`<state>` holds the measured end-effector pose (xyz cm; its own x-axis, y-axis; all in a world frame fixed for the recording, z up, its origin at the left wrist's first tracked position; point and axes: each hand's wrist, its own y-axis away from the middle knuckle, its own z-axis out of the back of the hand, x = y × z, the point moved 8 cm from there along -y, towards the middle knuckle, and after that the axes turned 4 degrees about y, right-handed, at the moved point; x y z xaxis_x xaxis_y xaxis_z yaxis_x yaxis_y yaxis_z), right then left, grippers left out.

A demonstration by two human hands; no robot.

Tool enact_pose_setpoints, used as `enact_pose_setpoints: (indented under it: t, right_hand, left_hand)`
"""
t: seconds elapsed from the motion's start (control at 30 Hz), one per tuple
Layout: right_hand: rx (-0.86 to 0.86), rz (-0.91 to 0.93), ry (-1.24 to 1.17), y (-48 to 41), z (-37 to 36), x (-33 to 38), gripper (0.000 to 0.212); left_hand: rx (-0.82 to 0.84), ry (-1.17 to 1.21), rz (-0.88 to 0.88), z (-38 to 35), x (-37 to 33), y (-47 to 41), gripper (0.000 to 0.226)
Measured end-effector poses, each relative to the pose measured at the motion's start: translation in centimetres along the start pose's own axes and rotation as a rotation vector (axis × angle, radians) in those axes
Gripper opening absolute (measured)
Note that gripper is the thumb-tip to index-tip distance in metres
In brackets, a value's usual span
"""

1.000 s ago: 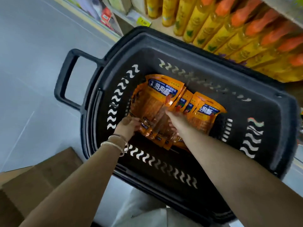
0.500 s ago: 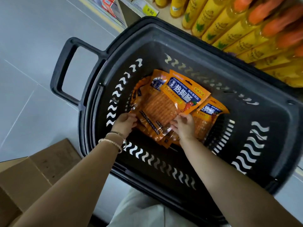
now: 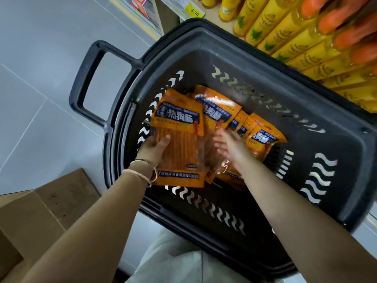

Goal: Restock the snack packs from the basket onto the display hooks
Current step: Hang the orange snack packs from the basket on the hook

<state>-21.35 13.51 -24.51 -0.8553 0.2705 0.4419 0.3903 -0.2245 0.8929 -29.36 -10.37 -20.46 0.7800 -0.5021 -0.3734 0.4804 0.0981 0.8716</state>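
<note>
In the head view, the left hand [image 3: 154, 148] grips the front snack pack [image 3: 179, 123] by its lower left edge, thumb curled over it, toward 10 o'clock inside the black basket [image 3: 214, 29]. The blurred right hand [image 3: 230, 146] lies on the other snack packs [image 3: 263, 139] heaped toward 3 o'clock; whether it holds one I cannot tell. Yellow bottles [image 3: 285, 31] stand at 1 o'clock and a cardboard box [image 3: 40, 217] at 8 o'clock.
</note>
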Motion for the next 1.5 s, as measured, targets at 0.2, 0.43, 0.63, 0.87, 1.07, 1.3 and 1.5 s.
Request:
enact_pose_setpoints:
  t: [0.2, 0.43, 0.63, 0.87, 1.07, 1.3, 1.5]
  right_hand:
    - [-0.313, -0.268, 0.069, -5.1, -0.5, -2.5, 0.071]
    - [-0.41, -0.176, -0.015, -3.5, 1.2, -4.7, 0.031]
    - [-0.415, -0.181, -0.419, 4.0, 5.5, -7.8, 0.037]
    - [-0.432, -0.115, -0.402, 12.6, 11.1, -5.6, 0.053]
    - [-0.527, 0.299, 0.135, 20.9, 14.6, -2.0, 0.04]
    - [-0.806, 0.748, -0.052, 36.3, 24.2, -4.4, 0.022]
    - [-1.102, 0.921, 0.021, 50.8, 35.3, -8.2, 0.019]
  left_hand:
    - [-0.023, -0.02, 0.017, -0.3, 0.6, -0.1, 0.032]
    - [-0.002, -0.043, 0.025, -0.3, 0.7, -0.4, 0.017]
    - [0.072, 0.052, 0.109, -0.7, 0.4, 1.7, 0.05]
    - [0.154, 0.185, 0.043, -1.7, -3.2, 7.6, 0.035]
    - [0.179, 0.126, -0.168, -5.0, -7.4, 15.1, 0.078]
    - [0.121, 0.056, -0.503, -11.5, -8.3, 29.1, 0.053]
    - [0.274, 0.031, -0.987, -19.8, -10.3, 45.2, 0.02]
